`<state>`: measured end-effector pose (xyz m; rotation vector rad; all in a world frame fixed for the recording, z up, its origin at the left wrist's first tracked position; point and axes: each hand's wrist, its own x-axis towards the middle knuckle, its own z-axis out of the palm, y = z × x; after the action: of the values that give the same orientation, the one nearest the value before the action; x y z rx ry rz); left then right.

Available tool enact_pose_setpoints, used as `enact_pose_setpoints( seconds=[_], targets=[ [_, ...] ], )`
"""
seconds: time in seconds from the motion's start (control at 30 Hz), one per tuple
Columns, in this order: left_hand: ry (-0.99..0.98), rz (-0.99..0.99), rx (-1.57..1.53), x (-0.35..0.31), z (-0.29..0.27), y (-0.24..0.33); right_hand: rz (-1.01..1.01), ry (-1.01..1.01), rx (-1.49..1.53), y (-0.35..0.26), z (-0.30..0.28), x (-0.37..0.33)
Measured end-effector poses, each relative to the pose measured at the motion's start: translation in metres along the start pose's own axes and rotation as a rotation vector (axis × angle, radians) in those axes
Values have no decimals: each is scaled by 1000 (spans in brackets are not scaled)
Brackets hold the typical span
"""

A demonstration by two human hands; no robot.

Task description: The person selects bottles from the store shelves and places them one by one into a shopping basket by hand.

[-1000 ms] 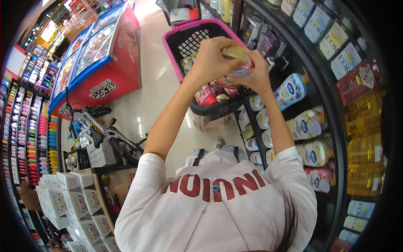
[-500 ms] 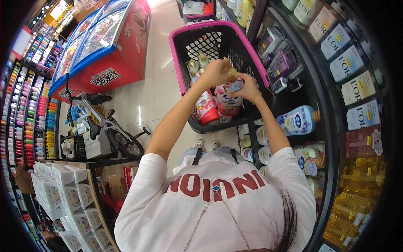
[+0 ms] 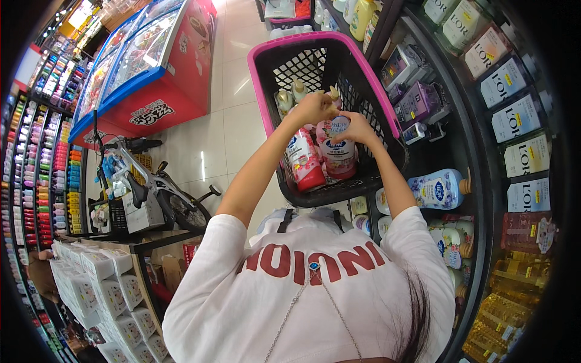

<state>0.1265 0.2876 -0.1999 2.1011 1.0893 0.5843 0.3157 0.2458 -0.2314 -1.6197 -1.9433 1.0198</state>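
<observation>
A pink pump bottle (image 3: 340,162) with a white-and-blue label stands near the front of a black basket with a pink rim (image 3: 259,97). My right hand (image 3: 358,131) is closed around the bottle's upper part, its thumb near the top. The fingers of my left hand (image 3: 316,110) are closed at the bottle's neck and partly hide it. Beside it leans a second pink bottle (image 3: 302,158) with a red end toward me, under my left wrist. Several pale pump bottles (image 3: 299,91) stand farther back, partly covered by my left hand.
Shelving along the right holds a blue bottle (image 3: 437,188), purple packages (image 3: 417,101) and boxed bottles (image 3: 507,81). A red chest freezer (image 3: 175,91), a parked bicycle (image 3: 160,187) and stacked white packs (image 3: 97,284) are on the left. Another person's hand (image 3: 43,275) shows at the far left.
The view has shifted slightly, and the basket sits a little lower and farther right in it. My left fingers have lowered slightly at the bottle's neck; my right hand keeps its grip.
</observation>
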Motion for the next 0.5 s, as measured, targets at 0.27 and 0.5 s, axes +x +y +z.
enact_pose_setpoints(
  seconds=[0.27, 0.5],
  targets=[
    [-117, 24, -79, 12, -4, -23, -8, -49, 28, -6, -4, 7],
    [-124, 43, -121, 18, -1, -21, -60, -14, -8, 8, -6, 10]
  ],
)
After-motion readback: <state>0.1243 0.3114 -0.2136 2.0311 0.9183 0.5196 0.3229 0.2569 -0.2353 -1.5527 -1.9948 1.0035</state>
